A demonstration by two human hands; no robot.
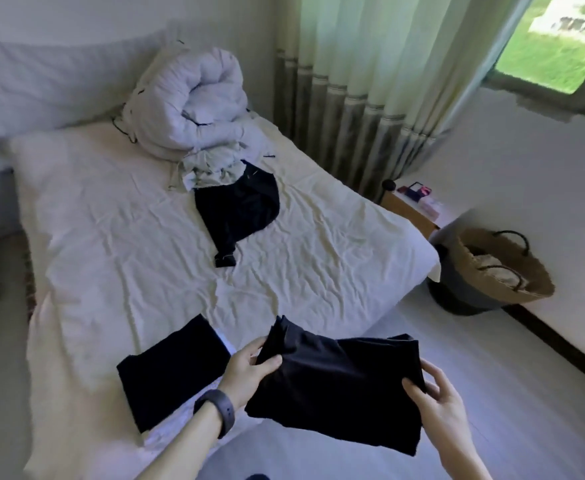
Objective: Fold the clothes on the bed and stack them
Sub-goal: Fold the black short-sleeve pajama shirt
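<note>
Both hands, left (249, 367) & right (436, 396), fingers pinching a folded black garment (336, 382) over the bed (111, 237) edge, beside 1 folded black piece (173, 368).

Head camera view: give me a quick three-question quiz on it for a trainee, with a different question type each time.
1. How many hands grip the held dark garment?
2. True or false: the left hand is empty.
3. The folded dark garment lying on the bed is: A) close to the left hand, B) at the bed's far end, C) under the held dark garment.
Key: 1 two, the left hand and the right hand; 2 false; 3 A.
</note>
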